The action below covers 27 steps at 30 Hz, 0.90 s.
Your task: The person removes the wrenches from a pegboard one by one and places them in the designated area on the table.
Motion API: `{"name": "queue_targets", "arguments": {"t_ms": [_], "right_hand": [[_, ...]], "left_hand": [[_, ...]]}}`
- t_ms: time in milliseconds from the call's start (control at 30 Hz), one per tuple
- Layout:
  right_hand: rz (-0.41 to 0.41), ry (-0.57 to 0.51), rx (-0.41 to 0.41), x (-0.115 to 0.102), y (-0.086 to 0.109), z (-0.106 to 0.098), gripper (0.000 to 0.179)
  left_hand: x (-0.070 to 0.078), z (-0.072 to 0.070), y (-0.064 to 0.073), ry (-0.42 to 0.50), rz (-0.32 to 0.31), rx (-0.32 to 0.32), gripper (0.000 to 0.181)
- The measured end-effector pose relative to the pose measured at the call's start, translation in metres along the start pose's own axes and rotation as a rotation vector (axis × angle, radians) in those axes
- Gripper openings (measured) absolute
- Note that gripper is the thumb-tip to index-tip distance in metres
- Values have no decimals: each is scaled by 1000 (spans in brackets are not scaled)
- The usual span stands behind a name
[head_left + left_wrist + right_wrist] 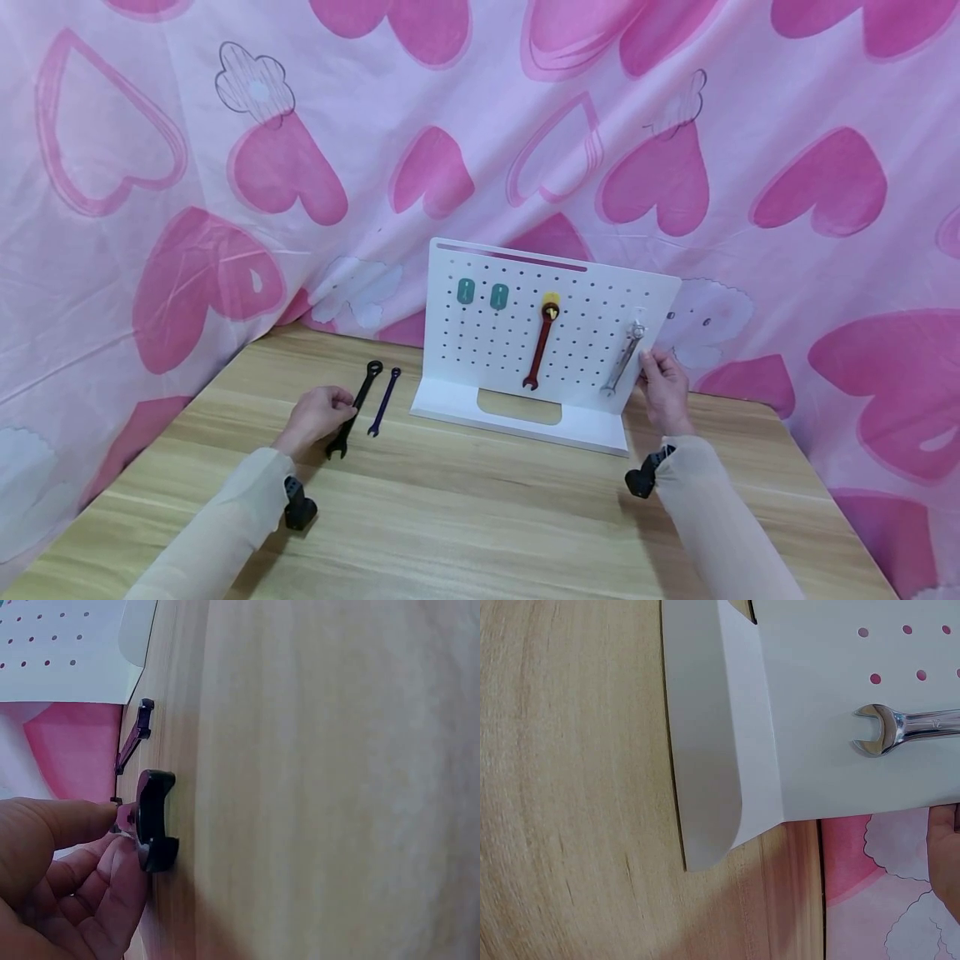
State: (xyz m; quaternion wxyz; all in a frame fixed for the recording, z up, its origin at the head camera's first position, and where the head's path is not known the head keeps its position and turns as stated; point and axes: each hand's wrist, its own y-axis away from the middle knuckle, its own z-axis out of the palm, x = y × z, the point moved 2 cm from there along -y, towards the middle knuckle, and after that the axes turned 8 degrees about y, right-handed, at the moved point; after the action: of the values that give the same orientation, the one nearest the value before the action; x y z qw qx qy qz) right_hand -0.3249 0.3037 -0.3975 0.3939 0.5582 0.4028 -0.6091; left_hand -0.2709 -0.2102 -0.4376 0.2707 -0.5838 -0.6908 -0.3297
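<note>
My left hand [318,417] pinches the shaft of a black combination wrench [342,437] between thumb and fingers, low over the wooden table. In the left wrist view its open-jaw end [154,821] points toward the camera. Just right of it lies a smaller dark purple wrench [384,404]. At the right edge of a white pegboard stand [480,350], my right hand [666,387] holds the board's side. A red wrench [539,350] hangs from a yellow hook [551,297] on the board. Near the right hand hangs a silver wrench [624,360], its open end [881,731] downward.
Two green hooks [466,291] at the board's upper left carry nothing. The stand's base [450,404] rests on the wooden table [465,517], near its back edge. Behind hangs a pink curtain [360,167] with hearts. Each wrist wears a small black camera [300,504].
</note>
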Motion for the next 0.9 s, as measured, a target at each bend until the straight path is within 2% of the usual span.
{"name": "queue_targets", "arguments": {"t_ms": [100, 167, 333, 467, 600, 900], "right_hand": [[-4, -3, 2, 0, 0, 1, 17], [1, -6, 5, 0, 0, 1, 17], [12, -4, 8, -1, 0, 2, 17], [13, 8, 10, -1, 0, 2, 17], [15, 12, 5, -2, 1, 3, 17], [19, 18, 5, 0, 1, 2, 18]], "left_hand": [[3, -1, 1, -48, 52, 36, 36], [7, -2, 2, -40, 78, 61, 39], [21, 1, 4, 115, 144, 111, 40], [33, 8, 3, 241, 212, 126, 37], [45, 17, 2, 285, 263, 137, 35], [76, 42, 4, 425, 299, 127, 31]]}}
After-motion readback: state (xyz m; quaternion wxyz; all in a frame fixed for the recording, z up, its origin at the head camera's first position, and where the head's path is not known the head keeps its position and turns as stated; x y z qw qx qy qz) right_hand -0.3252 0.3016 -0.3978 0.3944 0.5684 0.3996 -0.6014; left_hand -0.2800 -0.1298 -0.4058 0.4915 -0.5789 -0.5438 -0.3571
